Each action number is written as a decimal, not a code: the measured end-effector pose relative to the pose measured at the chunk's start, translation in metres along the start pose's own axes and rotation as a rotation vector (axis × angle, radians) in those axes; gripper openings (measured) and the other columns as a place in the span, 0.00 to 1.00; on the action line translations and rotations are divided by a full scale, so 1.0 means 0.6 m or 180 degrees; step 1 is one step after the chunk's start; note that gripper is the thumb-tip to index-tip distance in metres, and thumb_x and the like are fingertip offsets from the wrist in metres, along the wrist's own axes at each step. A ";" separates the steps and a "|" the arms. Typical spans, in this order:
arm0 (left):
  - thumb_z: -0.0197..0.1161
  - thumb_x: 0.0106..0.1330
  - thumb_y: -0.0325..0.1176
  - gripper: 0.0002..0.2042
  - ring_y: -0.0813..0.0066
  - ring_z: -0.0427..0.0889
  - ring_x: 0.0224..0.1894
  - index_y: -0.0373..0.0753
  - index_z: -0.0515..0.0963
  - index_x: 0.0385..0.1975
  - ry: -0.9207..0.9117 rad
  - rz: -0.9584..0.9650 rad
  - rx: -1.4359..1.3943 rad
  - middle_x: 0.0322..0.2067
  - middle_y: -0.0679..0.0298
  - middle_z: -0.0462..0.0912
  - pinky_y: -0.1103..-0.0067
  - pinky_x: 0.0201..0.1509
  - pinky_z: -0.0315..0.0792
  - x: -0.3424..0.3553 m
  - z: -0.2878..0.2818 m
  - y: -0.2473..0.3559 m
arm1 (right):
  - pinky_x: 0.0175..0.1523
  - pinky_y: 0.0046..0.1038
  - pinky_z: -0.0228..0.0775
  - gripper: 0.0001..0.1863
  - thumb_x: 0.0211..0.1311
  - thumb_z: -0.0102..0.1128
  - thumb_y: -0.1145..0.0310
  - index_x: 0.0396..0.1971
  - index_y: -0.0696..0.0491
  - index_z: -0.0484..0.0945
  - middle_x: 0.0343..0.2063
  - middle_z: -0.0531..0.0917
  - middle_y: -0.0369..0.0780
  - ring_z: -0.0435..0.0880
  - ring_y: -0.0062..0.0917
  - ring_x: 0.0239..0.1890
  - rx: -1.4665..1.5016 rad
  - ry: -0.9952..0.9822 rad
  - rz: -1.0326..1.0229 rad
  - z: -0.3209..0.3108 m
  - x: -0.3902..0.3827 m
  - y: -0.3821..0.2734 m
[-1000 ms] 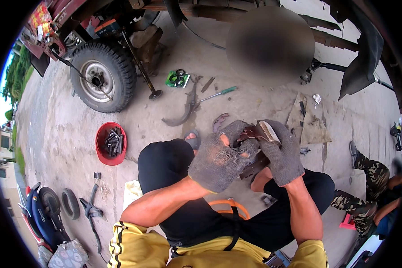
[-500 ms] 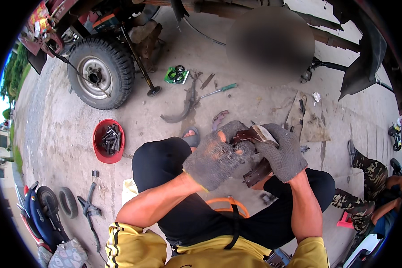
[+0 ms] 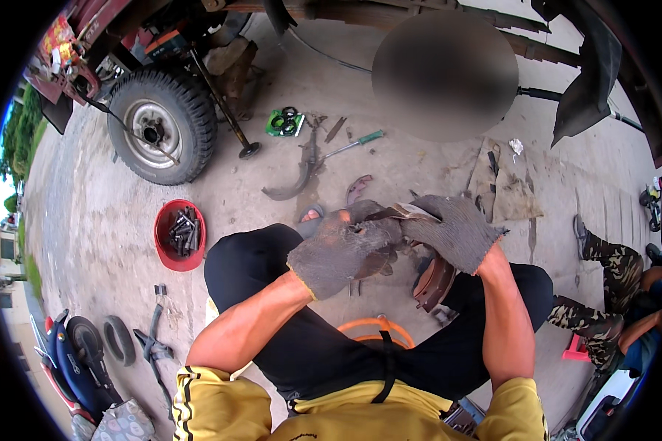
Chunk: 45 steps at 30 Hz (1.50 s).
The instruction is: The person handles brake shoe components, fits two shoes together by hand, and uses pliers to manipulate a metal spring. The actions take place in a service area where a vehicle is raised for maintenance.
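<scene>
Both my hands wear worn grey knit gloves and meet over the gap between my knees. My left hand (image 3: 338, 253) is closed round a curved brown metal piece, which looks like a brake shoe (image 3: 412, 211). From the other side my right hand (image 3: 460, 234) grips the same piece, its fingers folded over the end. Below my right hand shows a second curved brown brake shoe (image 3: 435, 281); whether it is joined to the held one is hidden. Beyond my hands, a loose curved lining piece (image 3: 357, 189) lies on the concrete.
A red helmet-like bowl (image 3: 179, 252) of dark metal parts stands left. Farther off are a screwdriver (image 3: 355, 143), a curved dark bar (image 3: 299, 176), black rings on green packaging (image 3: 285, 121) and a truck wheel (image 3: 162, 126). Brown cloth (image 3: 511, 191) lies right, near another person's camouflage-clad legs (image 3: 603, 290).
My hands have turned the held piece to a flatter angle, seen more edge-on. My left hand has shifted slightly left and down. The lower brake shoe has swung and shows its broad curved face.
</scene>
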State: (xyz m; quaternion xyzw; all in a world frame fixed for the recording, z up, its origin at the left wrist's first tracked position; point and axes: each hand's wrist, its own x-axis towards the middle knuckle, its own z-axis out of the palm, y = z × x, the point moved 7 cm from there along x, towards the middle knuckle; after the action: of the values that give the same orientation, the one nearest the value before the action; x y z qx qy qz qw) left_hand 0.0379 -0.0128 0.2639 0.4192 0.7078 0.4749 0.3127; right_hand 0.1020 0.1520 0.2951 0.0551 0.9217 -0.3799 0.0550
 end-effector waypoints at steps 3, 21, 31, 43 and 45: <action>0.69 0.53 0.23 0.28 0.53 0.80 0.56 0.37 0.75 0.58 0.0214 0.0897 0.1262 0.53 0.51 0.80 0.69 0.60 0.75 -0.008 -0.012 0.033 | 0.44 0.37 0.76 0.23 0.62 0.63 0.52 0.46 0.57 0.84 0.35 0.87 0.49 0.86 0.44 0.36 -0.0149 -0.0234 -0.0205 -0.009 0.003 -0.024; 0.67 0.62 0.37 0.18 0.55 0.86 0.39 0.41 0.76 0.51 -0.0055 -0.0635 0.0734 0.35 0.56 0.86 0.66 0.45 0.75 -0.009 -0.009 0.047 | 0.42 0.27 0.77 0.23 0.60 0.65 0.57 0.52 0.55 0.84 0.36 0.88 0.43 0.86 0.24 0.35 0.0596 -0.0296 0.0448 -0.004 0.010 0.048; 0.72 0.56 0.24 0.31 0.60 0.88 0.45 0.38 0.70 0.62 -0.0112 -0.0327 0.0998 0.46 0.55 0.84 0.71 0.49 0.82 -0.055 -0.001 -0.033 | 0.55 0.36 0.76 0.18 0.60 0.63 0.54 0.44 0.49 0.88 0.45 0.88 0.45 0.86 0.41 0.49 -0.0410 0.0528 0.1632 0.037 0.074 0.445; 0.51 0.66 0.21 0.23 0.58 0.76 0.61 0.35 0.70 0.63 -0.0515 -0.1821 0.0478 0.57 0.53 0.78 0.68 0.67 0.66 -0.105 -0.018 -0.070 | 0.51 0.41 0.78 0.20 0.53 0.69 0.59 0.47 0.49 0.84 0.47 0.85 0.47 0.85 0.46 0.47 -0.1249 0.1134 0.2078 0.289 0.049 0.629; 0.51 0.66 0.20 0.22 0.58 0.76 0.61 0.35 0.71 0.62 -0.0579 -0.1715 0.0688 0.57 0.52 0.78 0.69 0.67 0.67 -0.100 -0.026 -0.070 | 0.50 0.42 0.79 0.21 0.52 0.70 0.62 0.47 0.49 0.83 0.47 0.84 0.46 0.85 0.46 0.47 -0.1603 0.1097 0.2029 0.299 0.051 0.641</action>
State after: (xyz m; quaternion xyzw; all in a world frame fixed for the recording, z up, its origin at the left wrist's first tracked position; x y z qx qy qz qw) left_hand 0.0396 -0.0806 0.2329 0.2881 0.8091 0.2573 0.4430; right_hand 0.1374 0.2983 -0.1028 0.3841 0.9182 -0.0927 0.0266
